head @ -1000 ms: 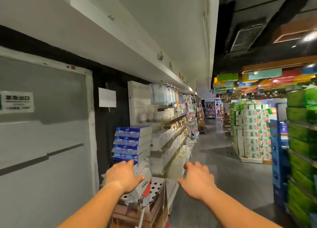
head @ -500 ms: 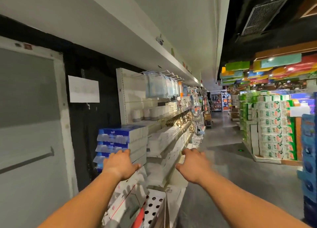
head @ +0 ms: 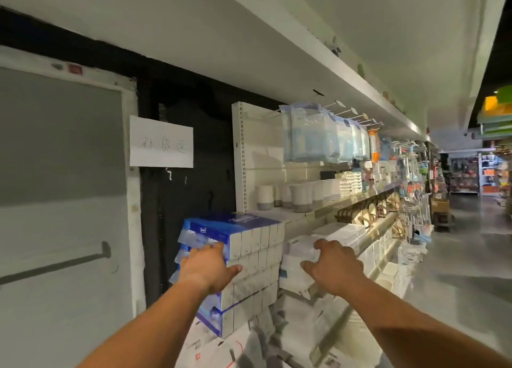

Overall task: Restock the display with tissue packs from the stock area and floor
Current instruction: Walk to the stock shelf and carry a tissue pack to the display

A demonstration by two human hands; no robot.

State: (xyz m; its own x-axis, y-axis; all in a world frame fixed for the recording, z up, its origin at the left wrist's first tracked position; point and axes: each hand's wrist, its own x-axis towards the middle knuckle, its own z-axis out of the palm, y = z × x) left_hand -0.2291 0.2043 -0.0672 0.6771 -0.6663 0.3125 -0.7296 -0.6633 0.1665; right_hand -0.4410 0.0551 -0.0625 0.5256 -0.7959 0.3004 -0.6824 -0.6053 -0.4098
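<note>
A stack of several blue-and-white tissue packs stands at the left end of the shelving, resting on flattened cardboard. My left hand lies against the front left of the stack, its fingertips on the blue end of the second pack from the top and its thumb spread to the right over the white side. My right hand reaches out to the right of the stack with fingers spread and loosely bent, in front of white packs on the shelf. It holds nothing.
White cups stand on the shelf above, with clear hanging bags higher up. A paper sign hangs on the dark wall beside a grey door. Printed cardboard lies below. The aisle floor opens to the right.
Both hands have risen and moved forward as I came closer to the shelving. My left hand has gone from the cardboard boxes below up onto the tissue stack.
</note>
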